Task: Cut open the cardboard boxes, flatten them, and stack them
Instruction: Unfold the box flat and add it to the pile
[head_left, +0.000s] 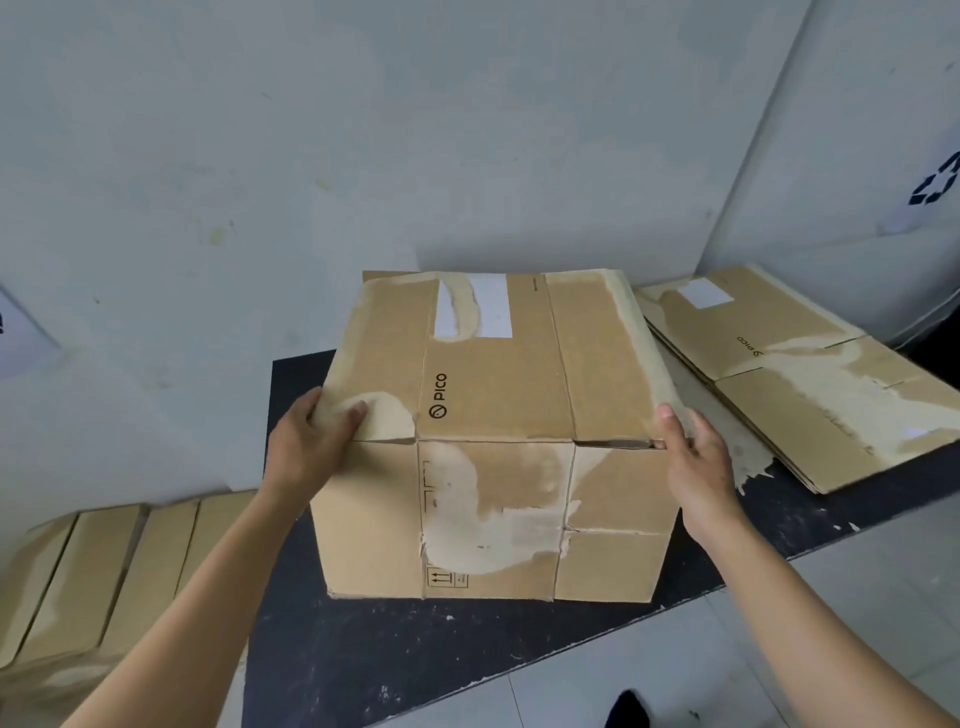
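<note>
Cardboard box standing upright with flaps closed at the middle of the black bench. The left hand curls its fingers over the near-left top corner. The right hand lies fairly straight against the right side, thumb at the top edge. The facing paper is peeled and the near-right flap gapes, so a hard pull would likely tear the corners or drag the box over the near edge. Flattened boxes crowd the right edge.
</note>
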